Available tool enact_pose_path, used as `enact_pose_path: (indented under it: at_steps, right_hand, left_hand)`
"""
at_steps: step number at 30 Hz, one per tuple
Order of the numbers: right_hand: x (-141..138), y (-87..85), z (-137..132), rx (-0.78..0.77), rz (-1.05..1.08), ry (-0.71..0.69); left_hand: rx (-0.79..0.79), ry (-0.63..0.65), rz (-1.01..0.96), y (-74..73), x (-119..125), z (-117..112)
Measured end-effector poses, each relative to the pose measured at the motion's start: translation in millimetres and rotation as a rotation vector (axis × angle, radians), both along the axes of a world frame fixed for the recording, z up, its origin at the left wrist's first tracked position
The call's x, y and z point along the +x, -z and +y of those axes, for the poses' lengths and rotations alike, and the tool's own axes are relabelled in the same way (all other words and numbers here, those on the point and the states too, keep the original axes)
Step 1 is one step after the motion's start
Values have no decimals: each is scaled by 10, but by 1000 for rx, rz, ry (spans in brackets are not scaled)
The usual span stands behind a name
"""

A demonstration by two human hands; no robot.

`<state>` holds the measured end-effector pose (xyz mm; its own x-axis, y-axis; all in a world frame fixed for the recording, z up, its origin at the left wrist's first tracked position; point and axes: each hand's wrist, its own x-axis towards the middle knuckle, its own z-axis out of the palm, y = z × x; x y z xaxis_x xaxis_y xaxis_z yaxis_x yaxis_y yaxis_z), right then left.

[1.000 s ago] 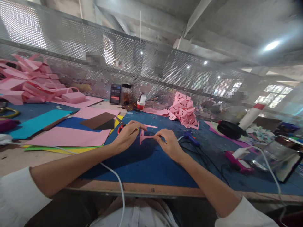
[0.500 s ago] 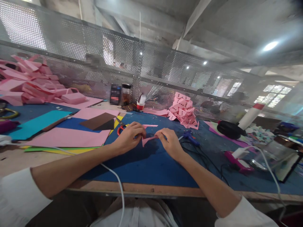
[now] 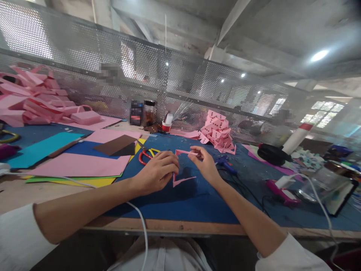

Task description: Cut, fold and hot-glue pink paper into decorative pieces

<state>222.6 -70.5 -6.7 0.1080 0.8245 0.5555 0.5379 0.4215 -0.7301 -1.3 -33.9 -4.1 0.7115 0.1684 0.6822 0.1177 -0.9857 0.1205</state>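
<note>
My left hand and my right hand both pinch a thin pink paper strip above the blue mat. The strip is bent into an open angular loop, its top end at my right fingertips and its lower end hanging near the mat. Red-and-yellow-handled scissors lie on the mat just left of my left hand. A pile of pink punched paper pieces sits behind my hands.
Pink, brown, teal and yellow card sheets lie at left, with folded pink bags behind them. A blue glue gun, black cables, a pink tool and a black pouch lie at right. A perforated metal screen backs the bench.
Both hands lifted the pink strip off the mat; my right hand rose and pulled one end up, opening the strip into a bent loop. My left hand shifted slightly right.
</note>
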Motion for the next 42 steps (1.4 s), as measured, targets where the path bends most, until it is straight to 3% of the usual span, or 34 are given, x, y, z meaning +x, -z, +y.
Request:
enact_pose_path:
  at_steps: [9, 13, 17, 21, 27, 35, 42]
  right_hand:
    - [-38, -63, -39, 6, 3, -48]
    - [-57, -58, -41, -27, 18, -97]
    - [-112, -76, -65, -50, 21, -160]
    - [-161, -115, -100, -72, 15, -220]
    - [-198, -146, -137, -88, 18, -257]
    - [-180, -130, -127, -49, 25, -179]
    - [-234, -144, -168, -33, -60, -205]
  left_hand:
    - [-123, 50, -62, -38, -14, -56]
    - [-343, -43, -233, -102, -13, -64]
    - [-619, -95, -263, -119, 3, -23]
    - [-848, -29, -254, -98, 18, 12]
    - [-1071, 110, -271, -115, 43, 18]
    - [-1293, 208, -272, -134, 43, 18]
    - [-1270, 174, -212, -108, 68, 30]
